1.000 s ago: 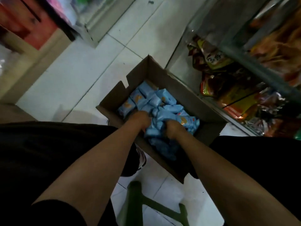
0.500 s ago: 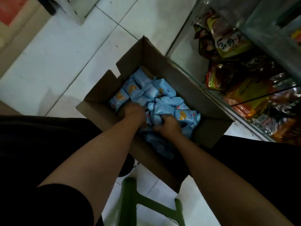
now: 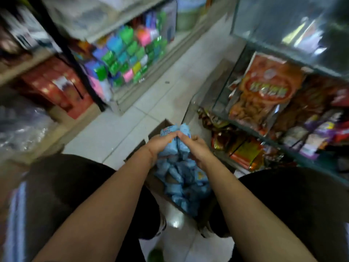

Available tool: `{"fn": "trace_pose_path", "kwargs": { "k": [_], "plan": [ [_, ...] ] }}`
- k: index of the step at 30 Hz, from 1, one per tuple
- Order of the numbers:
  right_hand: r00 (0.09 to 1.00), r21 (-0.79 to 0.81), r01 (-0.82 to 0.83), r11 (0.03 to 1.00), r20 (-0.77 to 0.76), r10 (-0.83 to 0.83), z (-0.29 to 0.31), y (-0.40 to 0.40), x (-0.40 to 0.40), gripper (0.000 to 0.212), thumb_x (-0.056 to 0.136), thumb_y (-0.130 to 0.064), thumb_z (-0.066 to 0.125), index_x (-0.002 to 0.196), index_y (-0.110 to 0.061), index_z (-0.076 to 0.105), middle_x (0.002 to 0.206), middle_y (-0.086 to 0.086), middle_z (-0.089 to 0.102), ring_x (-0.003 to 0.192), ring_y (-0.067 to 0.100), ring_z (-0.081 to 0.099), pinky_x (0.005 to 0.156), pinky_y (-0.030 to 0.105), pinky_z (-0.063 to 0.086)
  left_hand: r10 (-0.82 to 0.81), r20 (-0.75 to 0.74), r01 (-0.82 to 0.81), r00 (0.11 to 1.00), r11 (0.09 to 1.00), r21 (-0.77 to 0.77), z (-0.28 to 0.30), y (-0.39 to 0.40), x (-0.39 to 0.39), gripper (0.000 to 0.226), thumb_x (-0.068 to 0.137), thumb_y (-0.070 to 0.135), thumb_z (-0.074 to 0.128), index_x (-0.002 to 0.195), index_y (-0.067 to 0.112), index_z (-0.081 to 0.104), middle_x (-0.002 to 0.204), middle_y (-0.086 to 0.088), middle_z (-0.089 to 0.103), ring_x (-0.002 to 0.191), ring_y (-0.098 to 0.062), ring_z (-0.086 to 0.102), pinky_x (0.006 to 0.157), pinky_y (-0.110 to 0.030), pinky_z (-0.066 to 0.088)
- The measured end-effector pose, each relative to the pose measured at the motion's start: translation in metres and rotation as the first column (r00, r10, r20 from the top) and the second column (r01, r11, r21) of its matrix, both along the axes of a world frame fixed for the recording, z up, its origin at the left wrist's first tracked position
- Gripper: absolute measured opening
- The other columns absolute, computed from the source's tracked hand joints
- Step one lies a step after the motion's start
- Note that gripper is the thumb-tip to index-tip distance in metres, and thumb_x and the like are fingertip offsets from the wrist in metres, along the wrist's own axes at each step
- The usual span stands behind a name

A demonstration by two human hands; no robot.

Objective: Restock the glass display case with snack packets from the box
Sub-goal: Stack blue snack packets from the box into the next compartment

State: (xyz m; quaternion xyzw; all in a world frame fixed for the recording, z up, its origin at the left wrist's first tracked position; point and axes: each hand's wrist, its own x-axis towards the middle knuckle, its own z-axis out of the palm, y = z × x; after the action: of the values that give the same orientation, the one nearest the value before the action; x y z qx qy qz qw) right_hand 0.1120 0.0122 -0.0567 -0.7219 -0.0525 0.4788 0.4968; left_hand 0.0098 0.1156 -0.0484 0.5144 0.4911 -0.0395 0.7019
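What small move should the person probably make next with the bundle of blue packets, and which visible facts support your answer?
Probably carry the bundle of blue packets right, toward the glass display case. Both the left hand and right hand grip it, raised above the box, where more packets remain, and the case stands at the right.

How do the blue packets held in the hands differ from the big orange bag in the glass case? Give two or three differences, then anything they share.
The blue packets are small and pale blue; the orange bag is much larger, with big printed lettering. The blue packets are bunched between the left hand and right hand above the box; the orange bag leans on a shelf in the glass case. Both are sealed snack packs.
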Motion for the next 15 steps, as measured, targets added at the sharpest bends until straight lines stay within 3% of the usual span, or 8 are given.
{"fn": "trace_pose_path", "kwargs": {
  "k": [1, 4, 6, 8, 10, 12, 15],
  "plan": [
    [0.996, 0.053, 0.026, 0.998, 0.082, -0.03, 0.024, 0.004, -0.002, 0.06, 0.073, -0.056, 0.075, 0.104, -0.009, 0.054, 0.1, 0.01, 0.067, 0.082, 0.022, 0.069, 0.066, 0.033, 0.055, 0.031, 0.069, -0.031, 0.997, 1.0, 0.0, 0.028, -0.002, 0.001, 0.034, 0.088, 0.051, 0.061, 0.092, 0.018, 0.066, 0.086, -0.008, 0.069, 0.064, -0.018, 0.064, 0.051, -0.023, 0.051],
    [0.953, 0.209, 0.132, 0.969, 0.241, -0.182, 0.101, 0.001, -0.007, 0.015, 0.096, -0.027, 0.051, 0.097, -0.013, 0.049, 0.083, 0.005, 0.051, 0.073, 0.012, 0.06, 0.059, 0.023, 0.047, 0.122, 0.251, -0.121, 0.96, 0.992, -0.02, 0.1, -0.011, -0.002, 0.042, 0.093, 0.057, 0.047, 0.081, 0.02, 0.064, 0.071, 0.0, 0.067, 0.056, -0.015, 0.062, 0.05, -0.021, 0.048],
    [0.919, 0.29, 0.105, 0.951, 0.338, -0.205, 0.151, -0.015, -0.011, 0.01, 0.098, -0.019, 0.043, 0.088, -0.017, 0.046, 0.077, -0.001, 0.045, 0.068, 0.008, 0.052, 0.057, 0.02, 0.041, 0.117, 0.363, -0.12, 0.924, 0.993, -0.013, 0.142, -0.019, -0.005, 0.036, 0.093, 0.05, 0.045, 0.084, 0.021, 0.064, 0.075, 0.0, 0.066, 0.056, -0.015, 0.062, 0.052, -0.022, 0.047],
    [0.868, 0.378, 0.061, 0.924, 0.437, -0.236, 0.195, -0.036, -0.014, 0.005, 0.094, -0.021, 0.047, 0.093, -0.017, 0.045, 0.083, -0.003, 0.047, 0.074, 0.01, 0.048, 0.065, 0.024, 0.04, 0.083, 0.458, -0.123, 0.885, 0.991, 0.057, 0.189, -0.031, -0.007, 0.029, 0.095, 0.037, 0.042, 0.085, 0.02, 0.063, 0.069, 0.003, 0.067, 0.052, -0.011, 0.063, 0.048, -0.019, 0.048],
    [0.814, 0.478, 0.03, 0.878, 0.499, -0.299, 0.237, -0.053, -0.012, 0.015, 0.091, -0.012, 0.055, 0.103, -0.015, 0.047, 0.09, -0.001, 0.053, 0.076, 0.008, 0.051, 0.068, 0.021, 0.042, 0.032, 0.533, -0.124, 0.846, 0.983, 0.138, 0.236, -0.042, -0.006, 0.024, 0.097, 0.028, 0.045, 0.094, 0.017, 0.065, 0.068, 0.004, 0.07, 0.053, -0.008, 0.065, 0.047, -0.019, 0.051],
    [0.753, 0.557, -0.008, 0.83, 0.549, -0.361, 0.277, -0.069, -0.008, 0.03, 0.084, -0.006, 0.064, 0.106, -0.016, 0.047, 0.092, 0.002, 0.057, 0.08, 0.013, 0.056, 0.07, 0.023, 0.047, -0.016, 0.6, -0.149, 0.8, 0.963, 0.224, 0.277, -0.05, 0.0, 0.03, 0.094, 0.024, 0.052, 0.118, 0.01, 0.064, 0.089, -0.004, 0.073, 0.066, -0.012, 0.069, 0.054, -0.022, 0.054],
    [0.636, 0.592, -0.03, 0.805, 0.633, -0.442, 0.322, -0.089, 0.002, 0.043, 0.078, -0.013, 0.077, 0.108, -0.019, 0.046, 0.094, 0.003, 0.06, 0.082, 0.013, 0.059, 0.073, 0.025, 0.05, -0.081, 0.666, -0.175, 0.742, 0.935, 0.309, 0.32, -0.06, 0.012, 0.039, 0.091, 0.022, 0.062, 0.128, 0.011, 0.059, 0.113, -0.01, 0.07, 0.094, -0.026, 0.069, 0.081, -0.041, 0.055]
  ]
}}
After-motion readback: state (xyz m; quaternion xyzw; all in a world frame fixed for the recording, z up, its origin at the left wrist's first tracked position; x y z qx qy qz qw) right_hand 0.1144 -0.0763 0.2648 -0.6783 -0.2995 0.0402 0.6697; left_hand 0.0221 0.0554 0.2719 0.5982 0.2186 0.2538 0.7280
